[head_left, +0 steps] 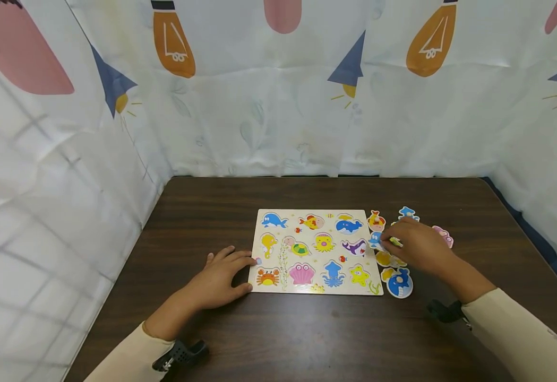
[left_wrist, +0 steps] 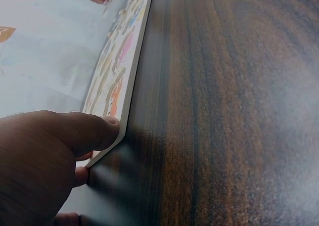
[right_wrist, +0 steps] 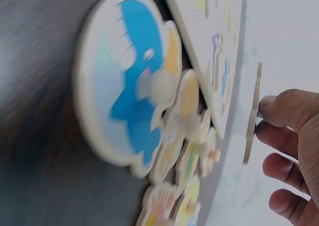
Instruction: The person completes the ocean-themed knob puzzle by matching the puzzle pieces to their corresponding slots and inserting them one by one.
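A wooden puzzle board printed with sea animals lies flat on the table. My left hand rests at its left side, fingers spread along the edge and thumb pressing the near corner. Over the loose pieces to the right of the board is my right hand. Between its thumb and forefinger it pinches a thin puzzle piece, seen edge-on and raised off the table, its picture hidden. Closest to me among the loose pieces lies a blue whale piece with a round knob.
Several knobbed pieces crowd the board's right edge, among them a red and yellow piece. A blue piece and a pink piece lie beyond my right hand. The brown table meets a printed white curtain behind.
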`<state>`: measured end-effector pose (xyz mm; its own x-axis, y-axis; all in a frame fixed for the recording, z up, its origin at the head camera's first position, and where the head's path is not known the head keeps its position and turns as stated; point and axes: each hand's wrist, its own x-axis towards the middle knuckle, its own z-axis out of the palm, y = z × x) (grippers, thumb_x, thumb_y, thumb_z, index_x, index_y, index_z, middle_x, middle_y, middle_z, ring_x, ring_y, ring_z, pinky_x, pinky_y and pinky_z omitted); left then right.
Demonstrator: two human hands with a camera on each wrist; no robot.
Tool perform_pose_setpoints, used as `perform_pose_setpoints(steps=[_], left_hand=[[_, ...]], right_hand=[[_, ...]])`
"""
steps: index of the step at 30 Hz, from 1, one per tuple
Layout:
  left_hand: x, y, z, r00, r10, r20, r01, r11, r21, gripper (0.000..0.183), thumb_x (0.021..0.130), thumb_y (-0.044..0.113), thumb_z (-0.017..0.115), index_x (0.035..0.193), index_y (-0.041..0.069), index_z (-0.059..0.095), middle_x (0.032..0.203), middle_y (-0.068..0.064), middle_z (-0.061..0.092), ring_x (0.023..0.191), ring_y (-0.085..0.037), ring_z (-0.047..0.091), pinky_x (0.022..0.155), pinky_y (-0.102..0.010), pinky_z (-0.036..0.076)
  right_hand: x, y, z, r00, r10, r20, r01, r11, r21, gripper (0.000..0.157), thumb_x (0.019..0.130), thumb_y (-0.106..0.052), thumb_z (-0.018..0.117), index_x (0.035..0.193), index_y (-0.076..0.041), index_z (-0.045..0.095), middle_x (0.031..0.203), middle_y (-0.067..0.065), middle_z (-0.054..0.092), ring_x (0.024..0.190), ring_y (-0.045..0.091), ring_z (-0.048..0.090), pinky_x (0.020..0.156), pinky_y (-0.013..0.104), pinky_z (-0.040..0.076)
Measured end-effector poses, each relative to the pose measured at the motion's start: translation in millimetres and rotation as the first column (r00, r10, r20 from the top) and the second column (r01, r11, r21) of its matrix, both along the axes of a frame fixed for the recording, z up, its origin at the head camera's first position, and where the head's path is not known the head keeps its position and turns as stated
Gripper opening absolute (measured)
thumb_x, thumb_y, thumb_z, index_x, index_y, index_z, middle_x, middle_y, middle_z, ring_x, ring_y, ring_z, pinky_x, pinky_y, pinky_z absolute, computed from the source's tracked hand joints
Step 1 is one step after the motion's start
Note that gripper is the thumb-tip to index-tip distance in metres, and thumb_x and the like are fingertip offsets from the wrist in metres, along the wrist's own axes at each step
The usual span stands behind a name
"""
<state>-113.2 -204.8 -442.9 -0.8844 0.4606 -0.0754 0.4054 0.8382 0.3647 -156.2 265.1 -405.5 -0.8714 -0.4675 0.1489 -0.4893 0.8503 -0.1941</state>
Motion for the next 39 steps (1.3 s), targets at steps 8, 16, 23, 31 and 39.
perform_pose_setpoints(steps=[8,16,23,31,39], left_hand=[[0.5,0,-1.2,1.0,-0.001,0.001,0.001,1.0,-0.001,0.054,0.091,0.039,0.078,0.139,0.025,0.062,0.153,-0.002,0.05,0.147,-0.043,0.031,0.106,-0.081,0.018],[2.3,0,0.5,1.0,0.004,-0.001,-0.004,1.0,0.007,0.052,0.09,0.037,0.079,0.138,0.023,0.063,0.152,-0.002,0.051,0.147,-0.044,0.031,0.106,-0.081,0.018],[2.3,1,0.9,1.0,0.007,0.0,-0.007,1.0,0.01,0.051,0.091,0.035,0.078,0.138,0.023,0.063,0.152,-0.002,0.051,0.146,-0.044,0.032,0.106,-0.081,0.018],[2.1,0,0.7,1.0,0.004,0.006,-0.004,1.0,0.01,0.051,0.091,0.036,0.078,0.138,0.024,0.062,0.153,-0.001,0.05,0.147,-0.044,0.031,0.106,-0.081,0.017],[1.9,-1,1.5,1.0,-0.004,0.007,0.004,1.0,0.01,0.051,0.092,0.036,0.078,0.139,0.024,0.062,0.152,-0.001,0.05,0.147,-0.044,0.031,0.106,-0.081,0.018]], right_hand=[[-9.7,-20,0.4,1.0,-0.004,-0.001,0.004,0.999,-0.043,0.013,0.088,-0.02,0.083,0.101,-0.018,0.081,0.096,-0.004,0.072,0.094,0.02,0.062,0.067,0.036,0.056],[-17.3,-38,3.8,0.999,-0.027,0.03,0.029,0.998,-0.052,0.015,0.089,-0.02,0.082,0.103,-0.018,0.081,0.099,-0.003,0.074,0.099,0.022,0.061,0.07,0.038,0.056],[-23.2,-56,5.1,0.999,-0.025,0.044,0.028,0.998,-0.056,0.015,0.09,-0.024,0.081,0.104,-0.02,0.081,0.098,-0.006,0.073,0.098,0.019,0.06,0.071,0.037,0.056],[-31.4,-72,1.9,0.999,-0.017,0.05,0.02,0.999,-0.049,0.015,0.091,-0.028,0.081,0.105,-0.021,0.082,0.102,-0.006,0.072,0.105,0.02,0.06,0.078,0.043,0.056],[-36.2,-85,1.9,0.997,-0.011,0.077,0.016,0.998,-0.066,0.012,0.091,-0.027,0.081,0.102,-0.022,0.081,0.097,-0.008,0.07,0.103,0.019,0.059,0.079,0.044,0.055]])
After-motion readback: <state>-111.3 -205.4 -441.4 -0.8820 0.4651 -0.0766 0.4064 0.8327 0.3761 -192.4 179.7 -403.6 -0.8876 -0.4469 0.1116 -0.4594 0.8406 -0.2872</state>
